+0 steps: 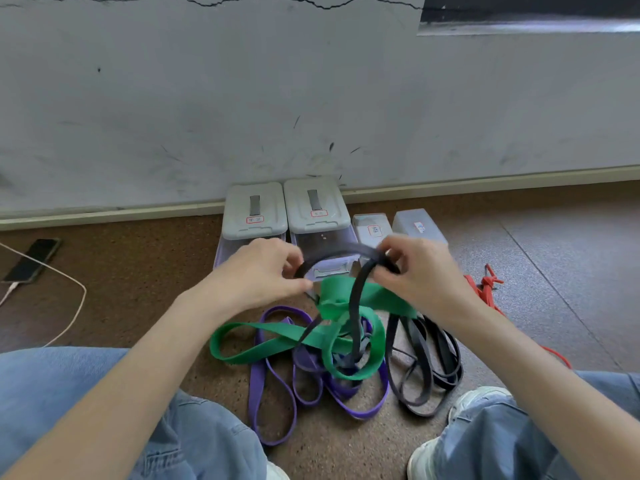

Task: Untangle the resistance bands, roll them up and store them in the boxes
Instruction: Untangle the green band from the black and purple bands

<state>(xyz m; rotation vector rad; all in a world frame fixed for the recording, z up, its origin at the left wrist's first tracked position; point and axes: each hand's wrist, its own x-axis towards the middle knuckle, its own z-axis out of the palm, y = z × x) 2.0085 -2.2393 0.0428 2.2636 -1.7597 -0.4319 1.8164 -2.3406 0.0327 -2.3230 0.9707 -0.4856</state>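
Observation:
A tangle of resistance bands lies on the floor between my knees. It holds a wide green band (287, 336), a purple band (263, 382) and black bands (424, 372). My left hand (263, 271) and my right hand (415, 268) both pinch one black band (346, 249) and hold it up as an arch above the heap. A strand of it drops down through the green loops. Two lidded clear boxes (254, 211) (317, 206) stand against the wall, with two smaller boxes (372, 228) (417, 225) to their right.
A red band (486, 287) lies on the floor at the right. A phone (33, 259) with a white cable (74, 306) lies at the left. My jeans-clad knees and white shoes (478, 398) frame the heap. The wall rises just behind the boxes.

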